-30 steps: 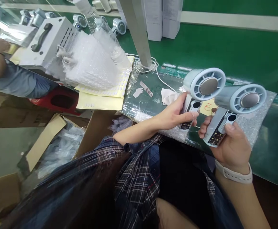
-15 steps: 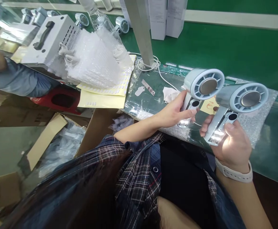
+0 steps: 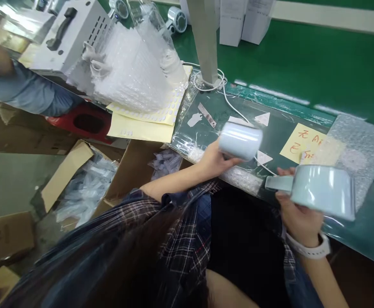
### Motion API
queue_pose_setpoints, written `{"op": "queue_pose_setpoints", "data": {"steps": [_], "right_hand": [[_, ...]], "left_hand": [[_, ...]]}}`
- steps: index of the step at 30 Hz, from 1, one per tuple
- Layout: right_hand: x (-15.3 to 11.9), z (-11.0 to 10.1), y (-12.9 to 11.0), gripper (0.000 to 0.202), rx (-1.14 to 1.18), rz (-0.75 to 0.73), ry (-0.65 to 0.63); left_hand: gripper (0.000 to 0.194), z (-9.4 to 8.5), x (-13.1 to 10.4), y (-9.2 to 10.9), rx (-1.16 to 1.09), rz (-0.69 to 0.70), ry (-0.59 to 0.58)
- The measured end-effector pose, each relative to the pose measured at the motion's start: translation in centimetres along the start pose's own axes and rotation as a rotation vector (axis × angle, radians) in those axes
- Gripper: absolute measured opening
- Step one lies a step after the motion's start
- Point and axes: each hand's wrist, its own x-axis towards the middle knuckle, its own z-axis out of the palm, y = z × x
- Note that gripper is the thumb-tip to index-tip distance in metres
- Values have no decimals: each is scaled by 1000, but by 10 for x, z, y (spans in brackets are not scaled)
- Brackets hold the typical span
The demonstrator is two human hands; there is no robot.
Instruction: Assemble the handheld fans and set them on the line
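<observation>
My left hand (image 3: pixel 216 161) is closed round a pale blue handheld fan (image 3: pixel 241 140), whose smooth round housing faces up and hides its handle. A second pale blue handheld fan (image 3: pixel 324 191) lies sideways in my right hand (image 3: pixel 299 220), its handle pointing left and its grilles turned out of sight. Both fans are held above the glass-topped bench (image 3: pixel 212 100). Beyond the right hand are a yellow note (image 3: pixel 298 136) with red handwriting and a sheet of bubble wrap (image 3: pixel 366 143).
To the left rise a stack of clear bubble bags (image 3: pixel 132 72) on yellow sticker sheets (image 3: pixel 142 128) and a white metal box (image 3: pixel 68 34). A metal post (image 3: pixel 206 47) with a white cable (image 3: pixel 230 100) stands mid-bench. A co-worker's sleeve (image 3: pixel 36 92) is at far left. An open carton (image 3: pixel 65 171) holds plastic bags.
Both fans have been turned over, from grilles and buttons showing to smooth housings showing. My left hand has shifted slightly left, and the right hand has lowered. The yellow note is more exposed.
</observation>
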Motion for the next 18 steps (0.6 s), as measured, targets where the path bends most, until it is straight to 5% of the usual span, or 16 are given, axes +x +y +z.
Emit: {"op": "queue_pose_setpoints", "data": {"steps": [4, 8, 12, 18], "right_hand": [[8, 20, -22, 51, 92, -26, 46], [6, 30, -46, 42, 281, 42, 28], [1, 25, -51, 44, 276, 53, 87], [0, 15, -53, 40, 251, -12, 118]], "left_hand": [[76, 11, 12, 30, -1, 68, -115], [53, 20, 11, 58, -280, 80, -351], [47, 23, 4, 60, -463, -7, -487], [43, 22, -1, 64, -448, 44, -453]]}}
